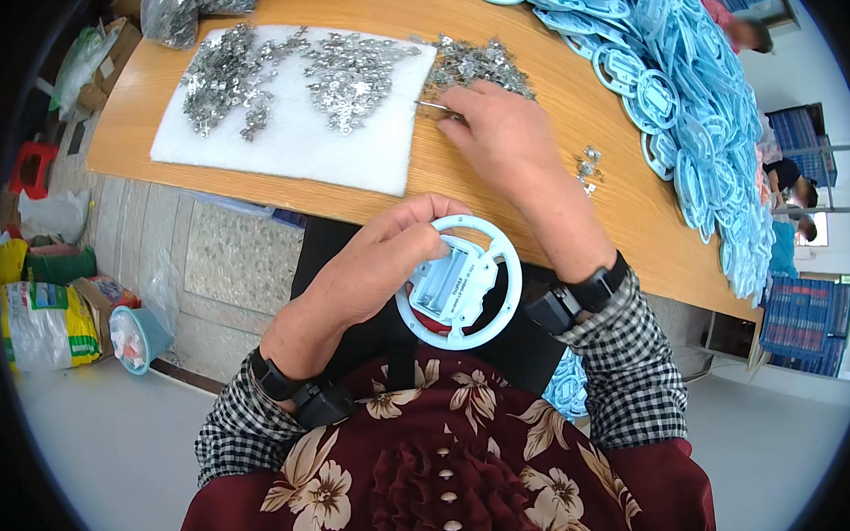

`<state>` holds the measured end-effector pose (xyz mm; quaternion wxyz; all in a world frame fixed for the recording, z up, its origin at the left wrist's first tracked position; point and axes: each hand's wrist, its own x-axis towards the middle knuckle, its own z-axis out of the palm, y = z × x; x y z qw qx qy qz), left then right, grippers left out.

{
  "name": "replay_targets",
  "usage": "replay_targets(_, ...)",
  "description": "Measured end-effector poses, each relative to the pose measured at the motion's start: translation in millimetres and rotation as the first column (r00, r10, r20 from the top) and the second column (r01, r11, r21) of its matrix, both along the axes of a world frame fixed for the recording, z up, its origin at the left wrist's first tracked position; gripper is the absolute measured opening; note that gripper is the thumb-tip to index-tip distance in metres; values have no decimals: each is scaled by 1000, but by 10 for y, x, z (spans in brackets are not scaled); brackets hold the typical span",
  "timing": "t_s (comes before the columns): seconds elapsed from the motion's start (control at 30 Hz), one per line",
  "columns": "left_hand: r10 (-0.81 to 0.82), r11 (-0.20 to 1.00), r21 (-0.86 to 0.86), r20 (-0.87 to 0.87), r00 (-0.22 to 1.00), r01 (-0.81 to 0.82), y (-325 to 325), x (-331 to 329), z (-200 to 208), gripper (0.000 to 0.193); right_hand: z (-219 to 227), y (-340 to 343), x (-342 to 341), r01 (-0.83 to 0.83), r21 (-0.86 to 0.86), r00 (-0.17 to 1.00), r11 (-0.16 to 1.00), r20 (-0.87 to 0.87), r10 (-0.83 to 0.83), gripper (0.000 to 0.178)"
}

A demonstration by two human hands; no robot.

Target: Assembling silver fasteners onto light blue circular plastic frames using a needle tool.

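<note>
My left hand point(396, 252) is closed on the rim of a light-blue plastic toy steering wheel point(460, 332), held tilted above my lap. The wheel's middle has a rectangular battery compartment facing up. Over the table, my right hand point(500, 132) pinches a thin metal tool point(432, 104) whose tip points left to the edge of the white foam sheet point(281, 163). Whether the tool is tweezers or a plain rod I cannot tell. Just beyond that hand lies a pile of small silvery metal clips point(484, 65). Two more clip heaps point(353, 81) rest on the sheet.
A large heap of light-blue wheel parts point(691, 116) covers the table's right side. A few loose clips point(588, 169) lie near my right forearm. At the back left sits a plastic bag of metal parts point(171, 17). A blue bucket point(137, 336) and sacks stand on the floor.
</note>
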<state>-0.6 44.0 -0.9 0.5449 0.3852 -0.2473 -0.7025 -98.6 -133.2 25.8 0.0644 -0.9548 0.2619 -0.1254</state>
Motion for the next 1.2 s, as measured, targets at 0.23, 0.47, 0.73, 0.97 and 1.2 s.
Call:
replay_targets(0.23, 15, 1000, 19, 40, 999, -16, 9, 36, -17, 41, 89, 66, -207, 61, 257, 998, 965, 9, -66, 13)
replay_targets(0.47, 4, 999, 32, 111, 994, -8, -16, -14, 33, 39, 36, 46, -209, -20, 138, 999, 990, 27, 17, 14)
replay_targets(0.73, 207, 971, 98, 123, 971, -219, -101, -41, 71, 31, 239, 132, -365, 94, 845, 947, 527, 87, -308, 16)
replay_targets(0.97, 195, 980, -75, 160, 968, -185, -245, -129, 69, 26, 82, 414, -578, -118, 948, 839, 297, 255, -481, 28)
replay_targets(1.2, 138, 984, -178, 665, 734, -24, -231, -18, 158, 21, 133, 248, -779, -81, 780, 943, 621, 261, -205, 31)
